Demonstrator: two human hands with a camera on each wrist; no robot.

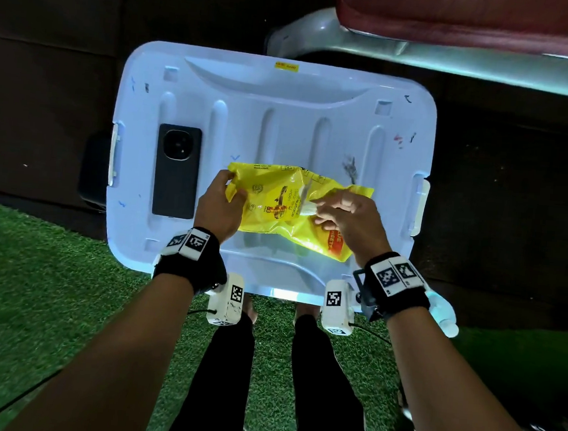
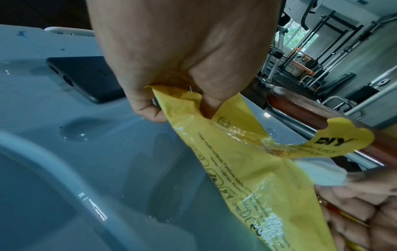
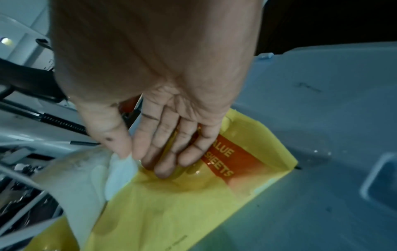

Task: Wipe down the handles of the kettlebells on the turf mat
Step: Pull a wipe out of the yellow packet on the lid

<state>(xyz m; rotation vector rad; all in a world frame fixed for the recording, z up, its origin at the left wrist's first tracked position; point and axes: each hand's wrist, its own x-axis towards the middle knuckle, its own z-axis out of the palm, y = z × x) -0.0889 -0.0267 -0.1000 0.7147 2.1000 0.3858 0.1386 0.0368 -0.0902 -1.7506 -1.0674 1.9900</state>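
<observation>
A yellow pack of wipes (image 1: 286,208) lies on the white lid of a plastic bin (image 1: 284,112). My left hand (image 1: 220,203) pinches the pack's left end (image 2: 171,105) between thumb and fingers. My right hand (image 1: 348,214) pinches a white wipe (image 1: 305,207) sticking out of the pack's opening, thumb against forefinger (image 3: 126,149); its other fingers lie straight on the pack (image 3: 193,195). The wipe (image 3: 120,173) shows white beside the thumb, and the same wipe (image 2: 322,175) shows in the left wrist view. No kettlebell is in view.
A black phone (image 1: 176,171) lies camera-up on the lid's left side. Green turf (image 1: 45,297) spreads below the bin, under my legs. A red padded bench on a grey metal frame (image 1: 461,59) stands behind the bin. A white bottle (image 1: 445,315) lies by the bin's right corner.
</observation>
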